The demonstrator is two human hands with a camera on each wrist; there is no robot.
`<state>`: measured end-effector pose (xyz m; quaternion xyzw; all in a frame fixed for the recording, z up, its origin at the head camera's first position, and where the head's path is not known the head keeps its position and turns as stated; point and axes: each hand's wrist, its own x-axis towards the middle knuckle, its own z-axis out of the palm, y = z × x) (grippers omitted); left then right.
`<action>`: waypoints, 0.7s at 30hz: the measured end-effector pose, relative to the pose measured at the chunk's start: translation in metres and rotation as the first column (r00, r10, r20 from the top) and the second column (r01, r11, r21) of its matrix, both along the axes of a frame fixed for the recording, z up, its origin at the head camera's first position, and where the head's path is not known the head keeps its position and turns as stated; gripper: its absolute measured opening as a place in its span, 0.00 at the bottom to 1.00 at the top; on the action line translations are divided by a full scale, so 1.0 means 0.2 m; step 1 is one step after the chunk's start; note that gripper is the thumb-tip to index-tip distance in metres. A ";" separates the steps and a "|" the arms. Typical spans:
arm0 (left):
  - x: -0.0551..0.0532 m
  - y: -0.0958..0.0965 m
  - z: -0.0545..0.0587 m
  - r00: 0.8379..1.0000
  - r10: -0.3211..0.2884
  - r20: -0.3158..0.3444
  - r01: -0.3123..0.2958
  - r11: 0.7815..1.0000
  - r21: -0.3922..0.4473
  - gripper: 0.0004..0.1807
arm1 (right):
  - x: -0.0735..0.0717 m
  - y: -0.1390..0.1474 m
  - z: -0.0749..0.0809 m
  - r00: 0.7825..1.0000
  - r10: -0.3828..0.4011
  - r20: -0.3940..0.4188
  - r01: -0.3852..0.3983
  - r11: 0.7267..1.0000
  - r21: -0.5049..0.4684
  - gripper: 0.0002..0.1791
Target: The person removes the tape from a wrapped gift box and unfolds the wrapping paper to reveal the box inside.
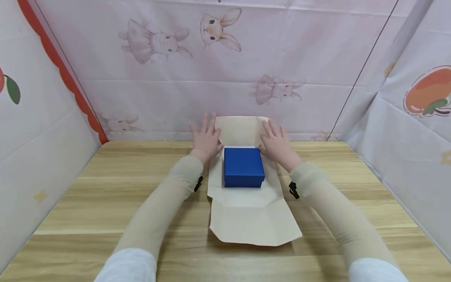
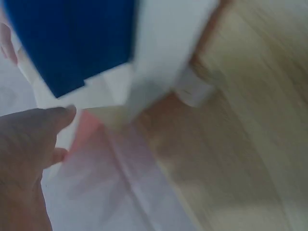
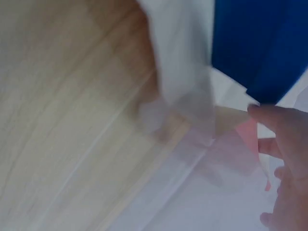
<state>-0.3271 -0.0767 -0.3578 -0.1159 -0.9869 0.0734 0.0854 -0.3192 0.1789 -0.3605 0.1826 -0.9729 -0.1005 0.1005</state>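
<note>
A blue lidded box [image 1: 244,165] rests on a creased sheet of cream wrapping paper [image 1: 257,225] in the head view. The sheet's far end [image 1: 239,129] is folded upward near the back wall. At its left edge is my left hand [image 1: 205,143], fingers spread and fairly straight, the thumb near the box. My right hand [image 1: 276,145] lies likewise along the right edge, thumb beside the box's far right corner. The left wrist view shows the left thumb [image 2: 57,118] just off the blue box. In the right wrist view the right thumb [image 3: 264,113] reaches the box's corner.
The wooden table [image 1: 141,184] lies under the paper. A pale cloth with rabbit prints [image 1: 162,94] hangs behind the table, with further cloth walls at the left [image 1: 46,149] and right [image 1: 398,129]. Small black clips [image 1: 294,190] sit at both wrists.
</note>
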 end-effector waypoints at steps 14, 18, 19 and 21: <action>-0.05 -0.11 -0.16 0.982 -0.039 0.185 0.063 0.990 -0.126 0.42 | -0.10 0.11 -0.14 0.962 0.023 0.272 -0.002 0.997 -0.076 0.37; -0.04 -0.14 -0.15 0.954 -0.034 0.298 0.059 0.995 -0.075 0.44 | -0.09 0.15 -0.15 0.931 0.039 0.363 0.011 0.991 -0.136 0.38; -0.03 -0.15 -0.14 0.948 -0.029 0.316 0.050 0.997 -0.058 0.44 | -0.09 0.16 -0.15 0.920 0.038 0.389 0.021 0.989 -0.147 0.39; -0.04 -0.18 -0.15 0.937 -0.022 0.349 0.031 0.999 -0.020 0.46 | -0.09 0.19 -0.17 0.898 0.035 0.439 0.043 0.985 -0.167 0.41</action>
